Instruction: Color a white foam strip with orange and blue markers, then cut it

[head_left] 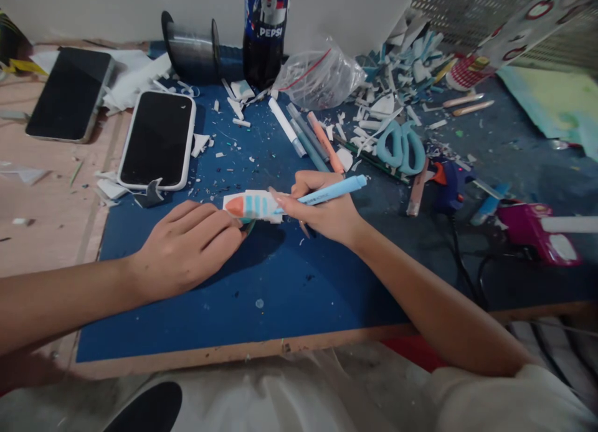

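A small white paper cut-out [252,205] with an orange tip and light blue stripes lies on the blue mat [261,295]. My left hand [189,244] presses its left end down, fingers curled together on it. My right hand [322,211] grips a light blue marker [332,191] like a pen, its tip on the cut-out's right part.
Two phones [157,139] [70,93] lie at the left. A Pepsi bottle [264,33], a wire spool [191,46] and a plastic bag [317,74] stand behind. More markers [308,136], blue scissors [402,147], a glue gun [451,183], paper scraps [392,77] and a magenta tool [537,233] crowd the right.
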A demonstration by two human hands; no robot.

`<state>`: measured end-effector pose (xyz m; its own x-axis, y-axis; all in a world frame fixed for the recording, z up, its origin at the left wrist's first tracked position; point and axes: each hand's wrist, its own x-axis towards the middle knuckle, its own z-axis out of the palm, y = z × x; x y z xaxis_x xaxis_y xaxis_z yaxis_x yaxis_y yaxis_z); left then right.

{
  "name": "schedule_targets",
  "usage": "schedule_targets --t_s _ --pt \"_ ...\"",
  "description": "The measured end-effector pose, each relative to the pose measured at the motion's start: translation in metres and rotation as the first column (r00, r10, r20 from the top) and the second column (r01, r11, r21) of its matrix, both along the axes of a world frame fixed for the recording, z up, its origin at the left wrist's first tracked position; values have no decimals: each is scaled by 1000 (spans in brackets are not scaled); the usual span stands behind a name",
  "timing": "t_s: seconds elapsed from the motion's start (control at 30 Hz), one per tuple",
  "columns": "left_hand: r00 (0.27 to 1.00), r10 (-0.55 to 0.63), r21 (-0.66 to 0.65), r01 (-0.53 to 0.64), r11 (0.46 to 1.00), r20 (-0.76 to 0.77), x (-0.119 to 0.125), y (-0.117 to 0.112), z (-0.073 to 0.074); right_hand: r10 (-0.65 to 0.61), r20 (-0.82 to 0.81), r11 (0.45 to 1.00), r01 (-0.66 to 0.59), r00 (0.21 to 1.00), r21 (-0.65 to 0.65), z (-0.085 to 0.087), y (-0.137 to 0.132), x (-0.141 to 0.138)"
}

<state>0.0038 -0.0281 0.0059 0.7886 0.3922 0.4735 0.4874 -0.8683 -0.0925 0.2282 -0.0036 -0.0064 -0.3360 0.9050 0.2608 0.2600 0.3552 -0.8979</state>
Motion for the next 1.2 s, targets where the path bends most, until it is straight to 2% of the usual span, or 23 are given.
schedule_targets --t_s 0.43,0.6,0.9,1.07,1.2 --pt "1000 -13 4 13 1000 5 2 0 1 6 10 1000 -6 1000 25 0 1 -1" --pt "1000 -5 -7 5 1000 -11 0 0 2 17 -45 1000 -17 999 -8 -1 1 -1" --pt "1000 5 -3 -5 1000 -19 0 0 0 11 -46 999 -12 999 -32 -1 2 -2" --pt "1000 8 -15 -8 1000 -26 0 0 -1 -23 22 998 22 999 53 -1 3 -1" --pt "1000 11 -14 -11 1000 -17 0 0 -1 -6 7 999 6 1000 33 -1 4 -1"
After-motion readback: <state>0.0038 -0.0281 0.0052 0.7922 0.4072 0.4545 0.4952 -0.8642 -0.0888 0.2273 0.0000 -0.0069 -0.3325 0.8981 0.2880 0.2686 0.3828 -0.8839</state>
